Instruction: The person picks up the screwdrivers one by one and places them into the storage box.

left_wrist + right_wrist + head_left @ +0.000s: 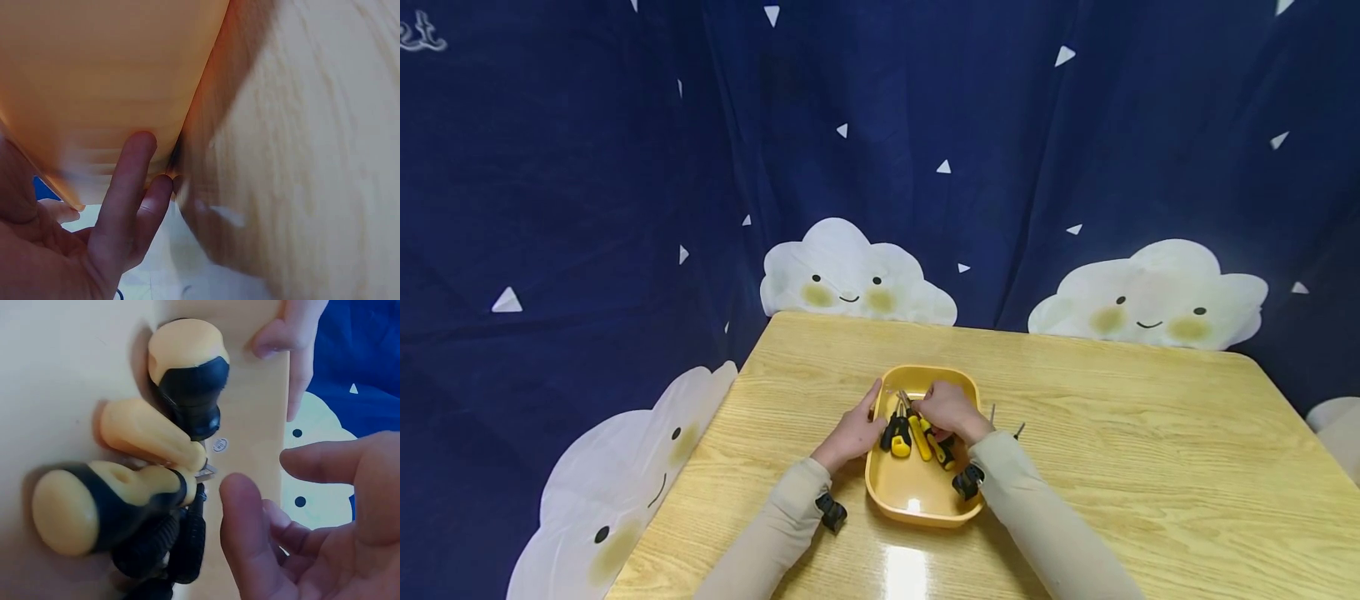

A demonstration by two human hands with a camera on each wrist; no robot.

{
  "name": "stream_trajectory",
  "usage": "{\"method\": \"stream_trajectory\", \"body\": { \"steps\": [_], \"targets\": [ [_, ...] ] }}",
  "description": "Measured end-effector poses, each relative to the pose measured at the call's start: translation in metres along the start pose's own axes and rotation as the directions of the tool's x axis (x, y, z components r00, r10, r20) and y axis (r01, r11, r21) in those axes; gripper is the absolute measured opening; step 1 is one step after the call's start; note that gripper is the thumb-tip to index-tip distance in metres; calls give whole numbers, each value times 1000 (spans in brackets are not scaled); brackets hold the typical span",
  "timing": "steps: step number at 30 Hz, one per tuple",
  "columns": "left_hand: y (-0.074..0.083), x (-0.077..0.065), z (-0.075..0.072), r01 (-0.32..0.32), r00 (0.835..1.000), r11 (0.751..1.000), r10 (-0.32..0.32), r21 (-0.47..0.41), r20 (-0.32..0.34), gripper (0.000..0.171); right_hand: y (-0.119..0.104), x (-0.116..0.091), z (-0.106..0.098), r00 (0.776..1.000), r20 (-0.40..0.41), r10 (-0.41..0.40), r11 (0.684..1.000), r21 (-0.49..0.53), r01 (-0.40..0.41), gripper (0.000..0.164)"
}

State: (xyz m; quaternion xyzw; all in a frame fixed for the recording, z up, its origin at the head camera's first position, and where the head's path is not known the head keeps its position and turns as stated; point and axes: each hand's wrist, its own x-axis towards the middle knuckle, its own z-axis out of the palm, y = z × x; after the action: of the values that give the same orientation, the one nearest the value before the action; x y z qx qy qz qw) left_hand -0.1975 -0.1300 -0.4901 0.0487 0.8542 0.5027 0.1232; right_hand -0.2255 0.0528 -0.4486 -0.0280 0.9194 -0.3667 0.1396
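A yellow plastic basin (925, 496) stands on the table with several hand tools inside. My left hand (853, 429) holds its left wall, thumb over the rim and fingers along the outside. Inside the basin, my right hand (312, 525) hovers by the tools, thumb and fingers apart with nothing between them. Below it lie a stubby black-and-yellow screwdriver (190, 375), a plain yellow handle (140, 431) and a larger yellow-and-black screwdriver handle (103, 506). Several black handles (187, 547) lie close beside these. Tool tips are partly hidden by the pile.
To the right of the basin, two thin metal shafts (1019, 430) show past the right forearm; their other ends are hidden. The wooden table (1150, 467) extends to both sides. A dark blue curtain (880, 100) with cloud prints hangs behind it.
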Motion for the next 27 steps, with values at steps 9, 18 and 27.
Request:
{"method": "stream_trajectory", "body": {
  "steps": [9, 18, 27],
  "targets": [
    [3, -2, 1, 3, 1000, 1000, -3, -1, -5, 67, -4, 0, -13, 1000, -8, -26, 999, -36, 26, 26],
    [1, 0, 1, 2, 1000, 1000, -2, -4, -15, 67, -10, -7, -32, 997, 14, -74, 996, -50, 74, 25],
    [0, 1, 2, 5, 1000, 1000, -4, 16, -19, 67, -2, -14, -52, 997, 2, -80, 992, -96, 80, 25]
  ]
}}
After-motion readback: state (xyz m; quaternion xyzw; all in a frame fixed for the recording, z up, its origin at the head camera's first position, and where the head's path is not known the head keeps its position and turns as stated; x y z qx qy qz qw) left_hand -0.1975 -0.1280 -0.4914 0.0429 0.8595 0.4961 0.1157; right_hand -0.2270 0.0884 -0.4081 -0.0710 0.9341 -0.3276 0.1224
